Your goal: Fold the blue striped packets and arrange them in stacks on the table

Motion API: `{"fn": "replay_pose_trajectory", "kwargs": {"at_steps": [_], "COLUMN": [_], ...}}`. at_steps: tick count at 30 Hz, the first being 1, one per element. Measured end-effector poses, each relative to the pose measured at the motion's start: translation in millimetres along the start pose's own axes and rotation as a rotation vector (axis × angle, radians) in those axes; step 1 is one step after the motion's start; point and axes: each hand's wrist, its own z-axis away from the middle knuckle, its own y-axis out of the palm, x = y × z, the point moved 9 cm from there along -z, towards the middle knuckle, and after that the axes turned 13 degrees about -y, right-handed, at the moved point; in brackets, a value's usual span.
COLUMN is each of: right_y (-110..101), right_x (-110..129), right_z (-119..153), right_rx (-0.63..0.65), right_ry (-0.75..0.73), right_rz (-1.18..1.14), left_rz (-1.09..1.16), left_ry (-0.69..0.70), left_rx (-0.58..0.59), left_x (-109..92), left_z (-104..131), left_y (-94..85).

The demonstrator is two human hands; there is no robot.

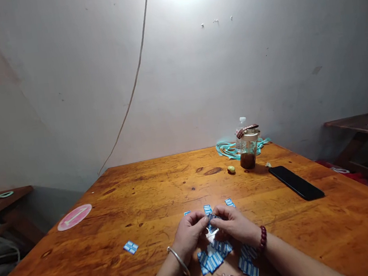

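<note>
Both of my hands meet above the near middle of the wooden table. My left hand [191, 232], with a silver bangle at the wrist, pinches one side of a small blue-and-white piece [210, 218]. The other side is pinched by my right hand [235, 225], which has a dark red bead bracelet. Below my hands, several blue-and-white striped pieces [214, 261] lie overlapping, with more [249, 269] under my right wrist. A few similar pieces [229, 202] show just beyond my fingers. One separate piece [130, 247] lies to the left.
A black phone [296, 182] lies at the right. Farther back stand a bottle with dark liquid [249, 154] and a clear bottle [241, 126], beside turquoise straps [227, 149] and a small yellowish object [231, 169]. A pink round sticker [75, 217] is at the left edge.
</note>
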Motion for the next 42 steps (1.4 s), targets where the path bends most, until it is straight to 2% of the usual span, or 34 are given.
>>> {"fn": "replay_pose_trajectory", "kwargs": {"at_steps": [4,8,11,14,18,21,26,31,35,39,42], "right_y": [-14.1,-18.1,-18.1,-17.0,-6.9,-3.4,-12.4,0.3,11.3,13.3,9.4], "right_x": [25.0,40.0,45.6,44.3,35.8,42.2,60.5,62.9,64.3,57.1,50.7], "right_z": [-2.8,-0.1,3.1,5.5,6.1,6.6,10.1,10.6,11.6,10.2,9.0], "right_rx": [-0.046,-0.089,-0.139,-0.189,-0.142,-0.118,-0.204,-0.077,0.022,0.06,0.028], "right_ry": [-0.16,-0.23,-0.275,-0.278,-0.212,-0.262,-0.389,-0.413,-0.413,-0.374,-0.356], "right_rz": [0.399,0.554,0.537,0.417,0.272,0.327,0.474,0.444,0.4,0.401,0.399], "left_rz": [0.063,0.07,-0.009,-0.088,-0.152,-0.174,-0.154,-0.126,-0.109,-0.067,-0.039], "left_ry": [-0.012,-0.012,0.06,0.144,0.181,0.183,0.168,0.16,0.172,0.176,0.168], "left_rx": [-0.03,-0.08,-0.151,-0.18,-0.163,-0.123,-0.091,-0.064,-0.086,-0.035,0.017], "left_x": [-0.8,-2.0,-10.0,-18.4,-20.8,-19.1,-13.6,-12.1,-13.7,-14.0,-14.9], "left_z": [-0.7,-0.8,4.3,11.1,15.0,14.8,12.3,11.3,11.6,11.5,12.7], "left_y": [-4.6,-8.1,-9.7,-6.8,-1.1,4.2,7.7,8.5,5.0,9.2,14.2]}}
